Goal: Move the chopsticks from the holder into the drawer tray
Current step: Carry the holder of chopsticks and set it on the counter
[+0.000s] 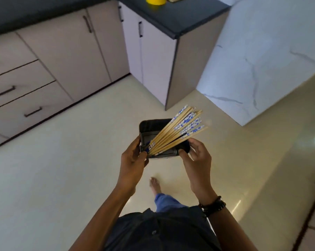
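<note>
Where both hands meet, chopsticks (178, 131) between.

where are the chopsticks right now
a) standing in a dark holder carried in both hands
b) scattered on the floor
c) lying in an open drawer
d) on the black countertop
a: the chopsticks fan out of the dark holder, which the left hand and right hand grip on either side above the floor; the drawers in view are all shut.
</note>
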